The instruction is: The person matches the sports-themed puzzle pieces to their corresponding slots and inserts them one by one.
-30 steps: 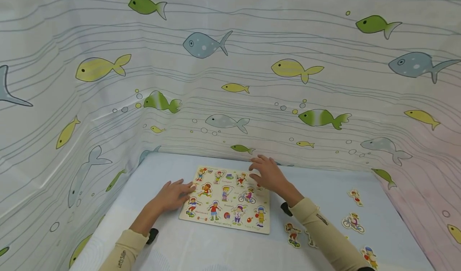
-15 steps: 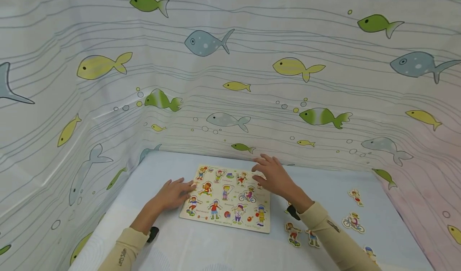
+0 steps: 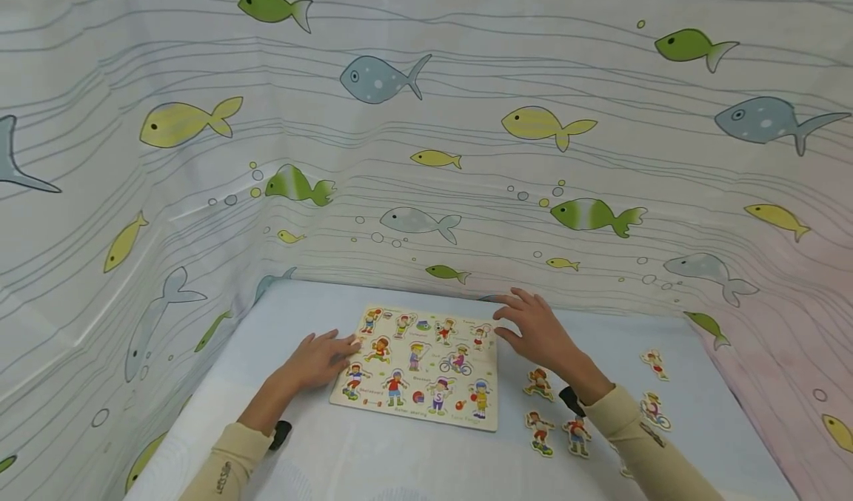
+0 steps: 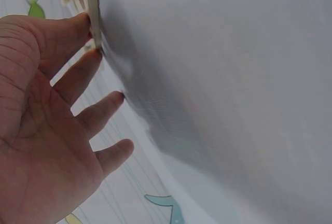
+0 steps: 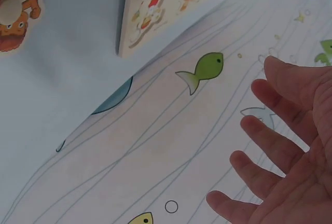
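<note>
A wooden picture puzzle board (image 3: 393,354) with sports figures and printed words lies flat near the back of the table. My left hand (image 3: 320,360) is at its left side, fingers loosely extended. In the left wrist view, thumb and index fingertips touch the board's edge (image 4: 93,6), while the other fingers are spread apart. My right hand (image 3: 536,331) hovers just beyond the board's right side, holding nothing. Its fingers are relaxed and spread in the right wrist view. Below that hand lie a running-figure piece (image 3: 538,384), a skateboarder piece (image 3: 540,433) and a red-shirted figure piece (image 3: 577,436).
Farther right lie a cyclist piece (image 3: 654,411), partly behind the sleeve, and a small figure piece (image 3: 655,364). The right forearm mostly covers another piece (image 3: 625,465). A fish-patterned sheet (image 3: 426,190) rises behind the table and at both sides.
My right hand has moved right, from over the board's upper right corner to beside it, uncovering a tennis figure there and a running-figure piece on the table. The left hand has stayed put.
</note>
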A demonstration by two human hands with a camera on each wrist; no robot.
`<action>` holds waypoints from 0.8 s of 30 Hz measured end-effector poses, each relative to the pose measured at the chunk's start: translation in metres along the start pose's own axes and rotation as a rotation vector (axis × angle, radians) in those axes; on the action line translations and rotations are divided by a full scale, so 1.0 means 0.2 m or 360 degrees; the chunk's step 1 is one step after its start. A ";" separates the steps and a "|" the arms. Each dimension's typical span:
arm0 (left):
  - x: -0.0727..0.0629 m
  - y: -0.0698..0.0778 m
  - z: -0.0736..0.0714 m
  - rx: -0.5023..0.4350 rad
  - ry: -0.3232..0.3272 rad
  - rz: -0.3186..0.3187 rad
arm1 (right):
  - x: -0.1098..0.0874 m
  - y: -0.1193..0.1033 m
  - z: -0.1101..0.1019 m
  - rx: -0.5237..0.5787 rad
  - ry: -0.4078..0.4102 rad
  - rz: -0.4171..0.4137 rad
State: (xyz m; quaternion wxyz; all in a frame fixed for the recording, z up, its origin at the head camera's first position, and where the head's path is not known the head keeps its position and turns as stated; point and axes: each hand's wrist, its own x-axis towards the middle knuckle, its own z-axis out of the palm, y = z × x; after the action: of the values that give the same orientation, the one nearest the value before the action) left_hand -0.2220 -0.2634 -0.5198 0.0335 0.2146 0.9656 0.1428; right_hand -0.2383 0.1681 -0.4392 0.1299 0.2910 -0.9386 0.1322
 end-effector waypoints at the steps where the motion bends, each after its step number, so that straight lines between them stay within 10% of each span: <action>1: 0.00 0.00 0.00 -0.0001 0.0001 0.0000 | -0.01 0.01 0.00 -0.0007 -0.0008 0.0012; 24: -0.01 -0.01 0.00 -0.0019 0.0012 -0.0004 | -0.21 0.26 -0.11 -0.0001 0.0021 0.0209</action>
State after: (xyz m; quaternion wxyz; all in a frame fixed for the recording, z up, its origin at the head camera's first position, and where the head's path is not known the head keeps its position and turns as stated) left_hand -0.2201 -0.2654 -0.5204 0.0313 0.2125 0.9652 0.1493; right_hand -0.2303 0.2377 -0.4418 0.1273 0.2279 -0.9548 0.1421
